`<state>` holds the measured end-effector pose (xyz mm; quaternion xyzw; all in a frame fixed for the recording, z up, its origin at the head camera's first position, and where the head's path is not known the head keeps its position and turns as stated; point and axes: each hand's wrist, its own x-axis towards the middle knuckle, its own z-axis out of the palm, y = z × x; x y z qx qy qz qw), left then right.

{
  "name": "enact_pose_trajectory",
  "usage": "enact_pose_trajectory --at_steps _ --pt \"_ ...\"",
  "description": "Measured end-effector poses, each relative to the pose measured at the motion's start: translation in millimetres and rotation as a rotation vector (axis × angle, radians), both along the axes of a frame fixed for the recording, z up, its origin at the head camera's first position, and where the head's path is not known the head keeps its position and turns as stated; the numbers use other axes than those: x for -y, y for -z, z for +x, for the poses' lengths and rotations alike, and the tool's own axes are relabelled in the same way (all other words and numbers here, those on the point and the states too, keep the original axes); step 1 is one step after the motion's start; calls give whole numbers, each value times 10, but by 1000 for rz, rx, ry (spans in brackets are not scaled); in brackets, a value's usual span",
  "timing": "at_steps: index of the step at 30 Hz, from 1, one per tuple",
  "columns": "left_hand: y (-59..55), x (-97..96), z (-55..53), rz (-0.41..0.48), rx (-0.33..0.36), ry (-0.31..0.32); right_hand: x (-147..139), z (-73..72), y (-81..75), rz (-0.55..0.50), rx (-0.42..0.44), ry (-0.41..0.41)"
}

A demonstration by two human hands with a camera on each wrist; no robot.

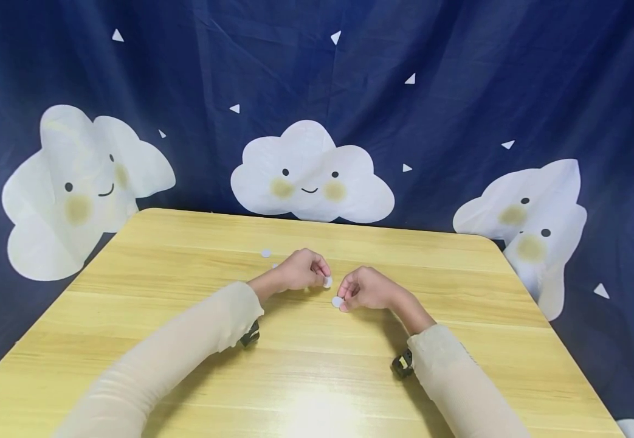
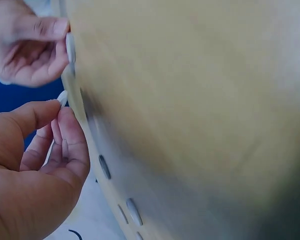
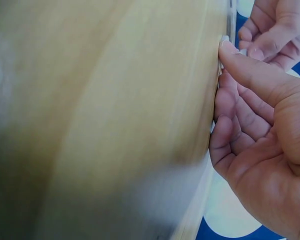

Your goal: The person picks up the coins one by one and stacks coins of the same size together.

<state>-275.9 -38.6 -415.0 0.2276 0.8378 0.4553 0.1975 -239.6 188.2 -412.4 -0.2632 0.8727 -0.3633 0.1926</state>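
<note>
Two thin round white discs are held above the wooden table. My left hand pinches one white disc between thumb and finger; the left wrist view shows that disc edge-on at the fingertips. Slightly nearer to me, my right hand pinches another disc. The two hands are close but apart. In the right wrist view, the thumb of the right hand covers most of its disc.
Beyond the left wrist, a white disc lies on the table, with another partly hidden by the hand. Several flat discs lie there in the left wrist view. A dark blue curtain with white clouds hangs behind the table's far edge.
</note>
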Motion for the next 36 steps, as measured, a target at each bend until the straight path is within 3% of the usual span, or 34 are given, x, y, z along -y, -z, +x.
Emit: enact_pose_trajectory --at_steps 6,19,36 --pt "-4 -13 139 12 40 14 -4 -5 2 -1 -18 -19" --pt "42 -65 333 100 167 -49 6 -11 26 5 -31 -19" --pt "31 -141 441 96 181 -128 -5 -20 38 -1 -36 -22"
